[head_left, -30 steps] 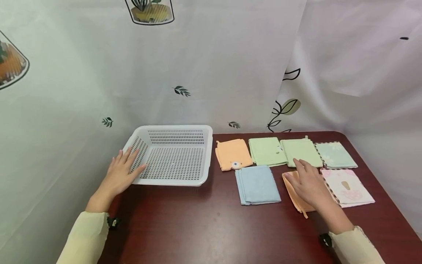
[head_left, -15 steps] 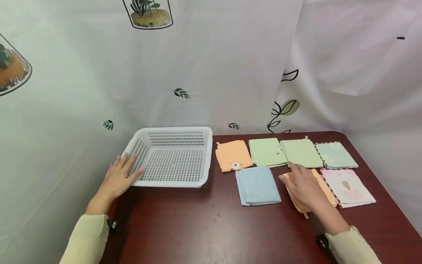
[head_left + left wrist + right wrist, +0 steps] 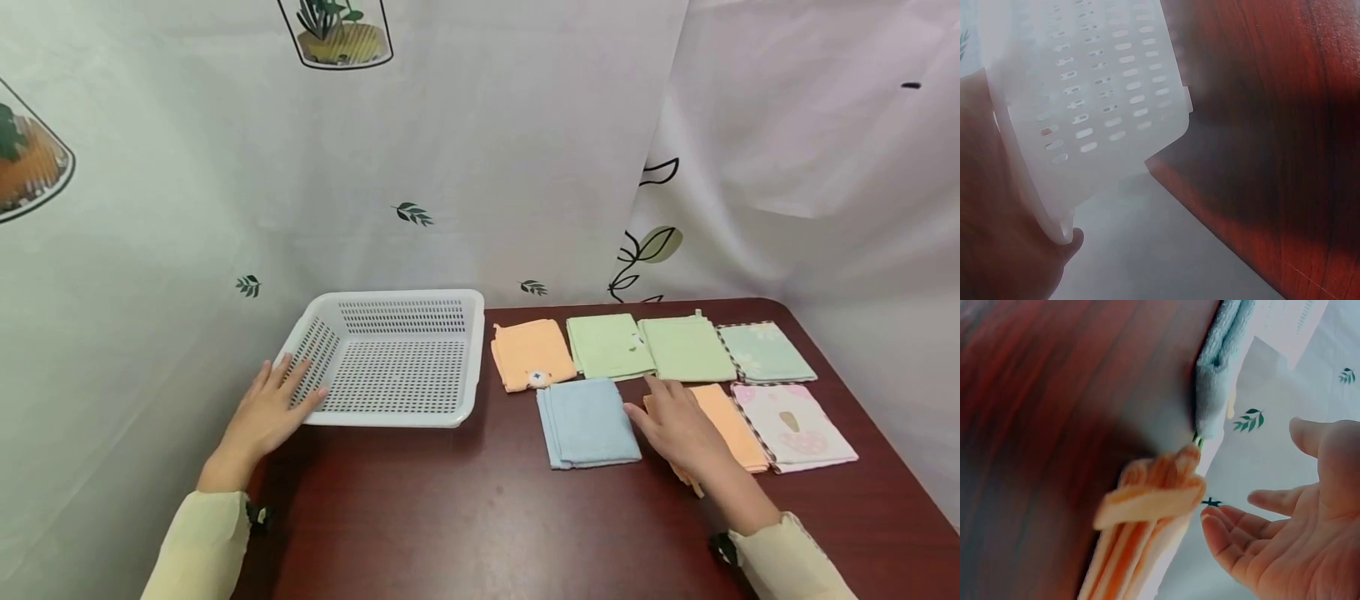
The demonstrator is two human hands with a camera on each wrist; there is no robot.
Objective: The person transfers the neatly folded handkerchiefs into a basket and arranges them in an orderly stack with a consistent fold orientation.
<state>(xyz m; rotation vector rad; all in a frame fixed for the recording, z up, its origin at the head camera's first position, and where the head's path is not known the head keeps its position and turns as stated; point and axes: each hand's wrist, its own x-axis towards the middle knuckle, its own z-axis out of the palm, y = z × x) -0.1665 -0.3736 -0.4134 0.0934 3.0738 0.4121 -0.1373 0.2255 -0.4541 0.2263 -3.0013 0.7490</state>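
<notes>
My left hand (image 3: 262, 410) rests on the left rim of a white perforated plastic basket (image 3: 471, 367), fingers spread and reaching over the edge. In the left wrist view, the hand (image 3: 1004, 206) lies along the rim beside the basket's slotted wall (image 3: 1107, 94). My right hand (image 3: 682, 429) is over a folded orange towel (image 3: 731, 421) and partly hides it; its fingers hold nothing. From the right wrist, the hand (image 3: 1285, 531) shows loosely extended fingers above the layered edge of the orange towel (image 3: 1141, 519). A folded light-blue towel (image 3: 592, 421) lies just left of that hand.
A second orange towel (image 3: 532, 354), two green towels (image 3: 607, 346), a pale mint towel (image 3: 768, 352) and a white-pink towel (image 3: 795, 429) lie folded on the dark red table (image 3: 480, 533). A patterned white curtain (image 3: 487, 167) stands behind the table.
My right hand has moved left over the near orange towel, toward the blue towel, uncovering more of the orange one. My left hand stays at the basket's rim.
</notes>
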